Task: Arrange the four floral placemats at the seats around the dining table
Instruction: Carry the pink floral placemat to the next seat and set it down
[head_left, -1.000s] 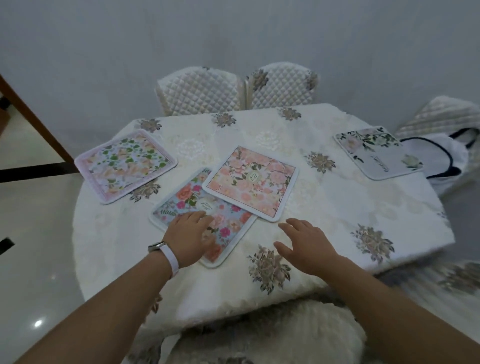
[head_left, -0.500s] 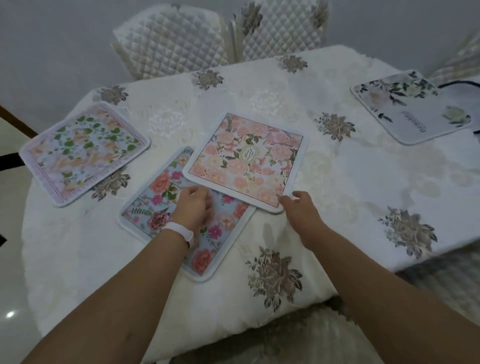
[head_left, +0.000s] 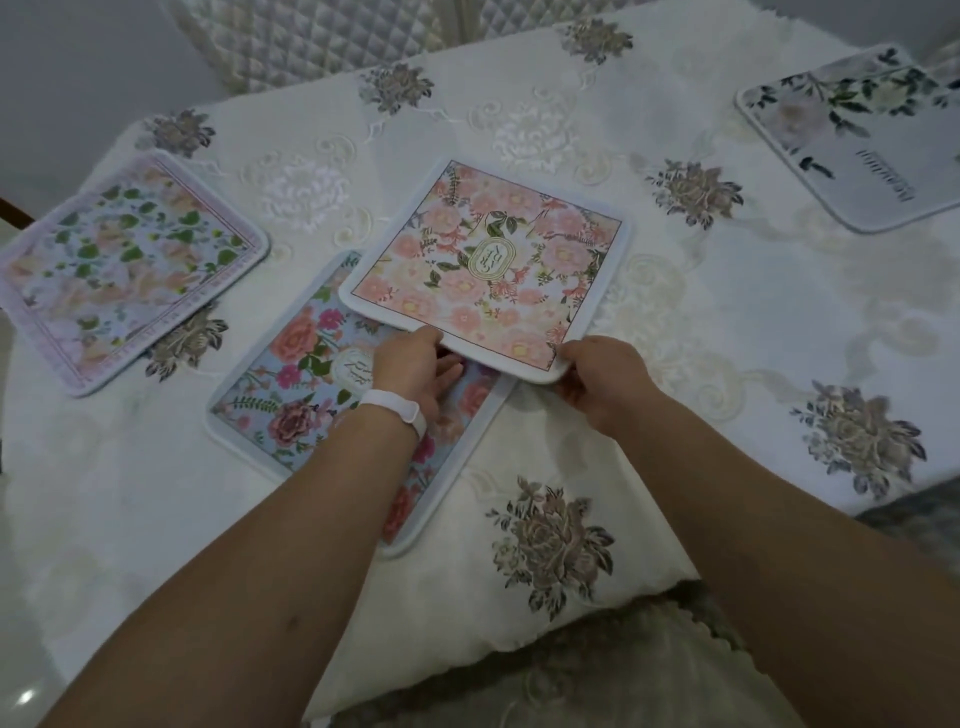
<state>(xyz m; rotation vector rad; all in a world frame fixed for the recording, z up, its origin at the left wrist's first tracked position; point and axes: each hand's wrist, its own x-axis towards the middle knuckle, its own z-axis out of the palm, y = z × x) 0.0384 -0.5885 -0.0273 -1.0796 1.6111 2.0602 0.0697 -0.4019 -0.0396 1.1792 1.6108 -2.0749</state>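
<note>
A pink floral placemat (head_left: 488, 265) lies at the table's middle, its near edge lifted and overlapping a blue floral placemat (head_left: 291, 395). My left hand (head_left: 415, 364) grips the pink mat's near edge, fingers tucked under it. My right hand (head_left: 605, 376) pinches its near right corner. A pale green-leaf placemat (head_left: 119, 265) lies flat at the left edge. A white placemat with dark leaves (head_left: 862, 130) sits at the far right, partly cut off by the frame.
The round table wears a white embroidered cloth (head_left: 727, 322) with grey flower motifs. Two quilted chair backs (head_left: 311, 36) stand at the far side. A cushioned chair seat (head_left: 597, 675) is directly below me. Shiny floor shows at the lower left.
Both hands moved forward from the blue mat and bare cloth onto the pink mat's near edge and took hold of it. The camera leaned closer over the table.
</note>
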